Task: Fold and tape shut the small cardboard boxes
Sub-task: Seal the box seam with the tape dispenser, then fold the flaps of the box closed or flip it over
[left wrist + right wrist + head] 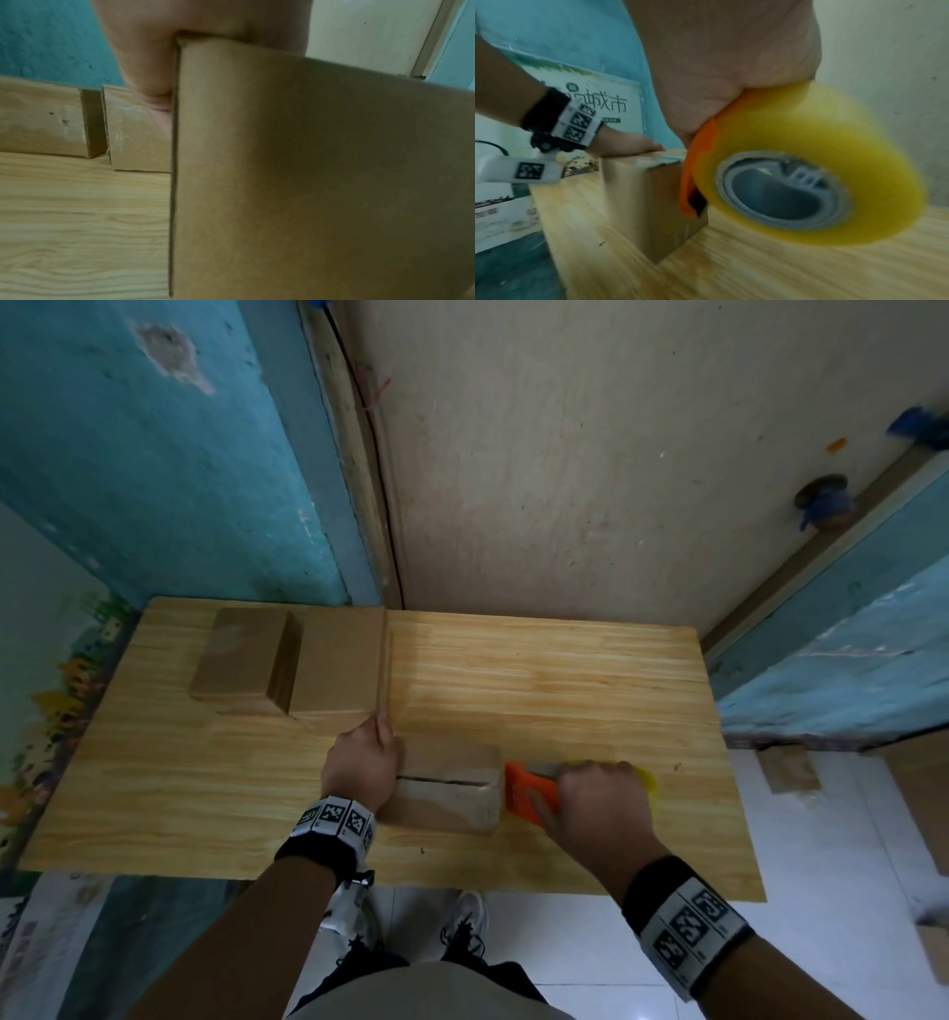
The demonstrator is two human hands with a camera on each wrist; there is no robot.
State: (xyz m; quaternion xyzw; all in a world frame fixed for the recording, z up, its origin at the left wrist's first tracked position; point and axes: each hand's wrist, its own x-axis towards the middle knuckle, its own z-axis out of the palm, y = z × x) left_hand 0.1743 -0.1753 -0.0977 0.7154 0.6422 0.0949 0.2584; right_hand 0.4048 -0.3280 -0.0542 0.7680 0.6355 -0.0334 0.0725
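The small cardboard box (447, 785) sat near the tabletop's (539, 670) front edge. The left hand (359, 757) clasped its left end. The right hand (601, 806), fingers wrapped round an orange tape dispenser (526, 793), held it against the right end.

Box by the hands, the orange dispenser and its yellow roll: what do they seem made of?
The small box looks like matte brown cardboard, likely corrugated; a raw cut edge shows in the left wrist view. The tape dispenser seems to be smooth orange plastic, probably moulded. Its tape roll looks like glossy, translucent yellowish plastic film, though it is blurred.
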